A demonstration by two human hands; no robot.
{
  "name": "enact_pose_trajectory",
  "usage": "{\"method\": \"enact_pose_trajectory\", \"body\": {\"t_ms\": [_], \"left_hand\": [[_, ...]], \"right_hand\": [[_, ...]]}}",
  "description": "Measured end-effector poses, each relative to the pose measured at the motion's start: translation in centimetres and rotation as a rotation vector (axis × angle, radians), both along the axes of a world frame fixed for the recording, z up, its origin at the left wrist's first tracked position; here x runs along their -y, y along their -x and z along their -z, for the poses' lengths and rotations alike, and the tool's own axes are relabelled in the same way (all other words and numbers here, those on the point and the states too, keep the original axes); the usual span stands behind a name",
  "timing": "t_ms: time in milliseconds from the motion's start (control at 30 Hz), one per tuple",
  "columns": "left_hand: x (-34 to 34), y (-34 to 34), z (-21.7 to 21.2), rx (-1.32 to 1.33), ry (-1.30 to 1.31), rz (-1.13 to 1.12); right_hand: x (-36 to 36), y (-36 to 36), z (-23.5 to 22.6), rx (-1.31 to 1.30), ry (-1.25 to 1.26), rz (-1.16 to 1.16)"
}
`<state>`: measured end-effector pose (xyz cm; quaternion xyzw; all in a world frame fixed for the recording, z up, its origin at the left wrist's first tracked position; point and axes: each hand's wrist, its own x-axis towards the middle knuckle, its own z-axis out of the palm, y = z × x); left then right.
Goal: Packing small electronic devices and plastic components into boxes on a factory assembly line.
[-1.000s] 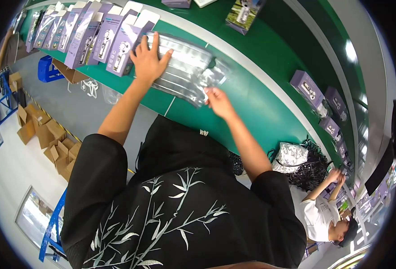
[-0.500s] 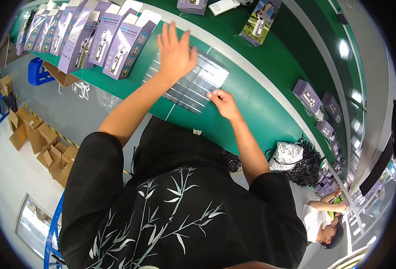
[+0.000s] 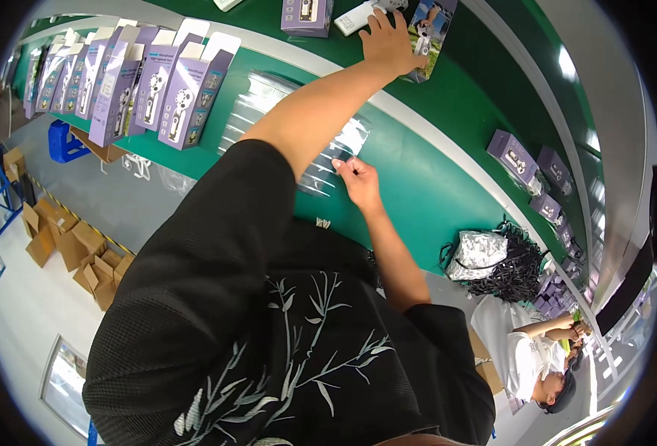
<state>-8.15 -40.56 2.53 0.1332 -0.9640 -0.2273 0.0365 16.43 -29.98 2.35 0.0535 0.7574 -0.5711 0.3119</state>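
Observation:
My left hand [image 3: 389, 46] is stretched far forward over the raised green surface, fingers spread. Its fingertips are by a white handheld device [image 3: 352, 20], and its thumb side lies over a box with a grassy photo [image 3: 438, 33]; I cannot tell whether it touches either. On the nearer green bench, my right hand [image 3: 361, 184] has thumb and fingers closed at the right edge of some clear plastic bags [image 3: 250, 111], which lie flat with pale stripes. My left forearm hides the middle of these bags.
Purple boxes [image 3: 187, 111] with raised flaps stand in a row at the left. Another purple box [image 3: 306, 18] is at the far edge. More boxes [image 3: 514, 160], black straps [image 3: 514, 271] and a silver packet [image 3: 478, 254] lie rightward. A person [image 3: 540, 364] works at lower right.
My left hand has moved from above the plastic bags forward and right to the white device and photo box. The right hand stays at the bags' edge, shifted slightly.

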Motion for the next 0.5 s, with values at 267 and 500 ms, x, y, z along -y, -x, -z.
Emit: {"method": "enact_pose_trajectory", "body": {"t_ms": [267, 500], "left_hand": [[-5.8, 1.6, -1.7, 0.004, -0.003, 0.262], [-3.5, -1.3, -4.7, 0.086, -0.184, 0.312]], "right_hand": [[-12.4, 0.0, -1.3, 0.058, -0.030, 0.585], [-15.2, 13.7, -8.5, -0.598, -0.190, 0.696]]}}
